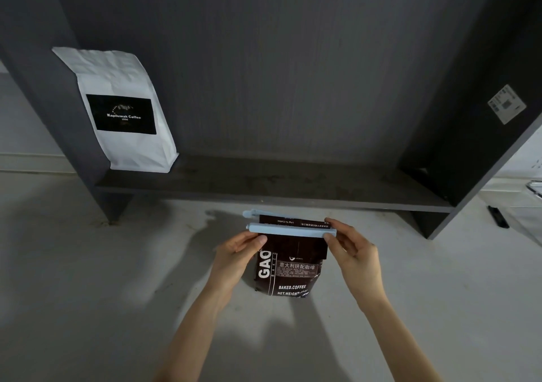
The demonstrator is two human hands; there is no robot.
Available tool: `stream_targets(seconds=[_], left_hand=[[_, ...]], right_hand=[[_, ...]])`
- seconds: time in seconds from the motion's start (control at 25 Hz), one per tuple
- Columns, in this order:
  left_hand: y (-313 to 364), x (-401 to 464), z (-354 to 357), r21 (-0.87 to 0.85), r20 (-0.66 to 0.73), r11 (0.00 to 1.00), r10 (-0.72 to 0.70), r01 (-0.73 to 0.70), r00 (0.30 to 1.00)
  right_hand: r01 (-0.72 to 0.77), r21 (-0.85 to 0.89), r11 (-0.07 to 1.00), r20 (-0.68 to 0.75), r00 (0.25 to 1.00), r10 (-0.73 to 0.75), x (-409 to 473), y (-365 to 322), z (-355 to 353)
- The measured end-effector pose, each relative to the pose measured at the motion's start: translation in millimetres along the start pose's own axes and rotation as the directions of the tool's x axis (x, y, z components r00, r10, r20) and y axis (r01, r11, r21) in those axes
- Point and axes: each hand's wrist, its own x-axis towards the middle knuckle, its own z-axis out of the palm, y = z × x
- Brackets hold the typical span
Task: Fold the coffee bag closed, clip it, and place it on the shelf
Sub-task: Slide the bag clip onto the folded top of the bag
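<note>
Dark coffee bag [289,267] upright on floor before shelf [272,189], top folded. Pale clip [289,230] straddling fold, arms apart at left end (not snapped). Left hand [237,252] pinching bag edge, right hand [350,245] pinching clip's end. Clipping, shelving left.

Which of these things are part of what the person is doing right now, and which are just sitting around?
Part of the job:
- dark coffee bag, top folded over
- pale blue clip across the fold
- left hand and right hand, one at each end of the clip
- dark shelf, where the bag goes

Just lying about:
- white coffee bag standing on the shelf
- label sticker on the shelf's side panel
</note>
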Motion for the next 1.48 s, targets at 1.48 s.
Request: stream_targets(seconds=[1.48], left_hand=[[23, -8, 7, 0.117, -0.057, 0.961, 0.259, -0.252, 0.964]], right_hand=[[0.002, 0.017, 1.0, 0.037, 0.999, -0.003, 3, 3, 0]])
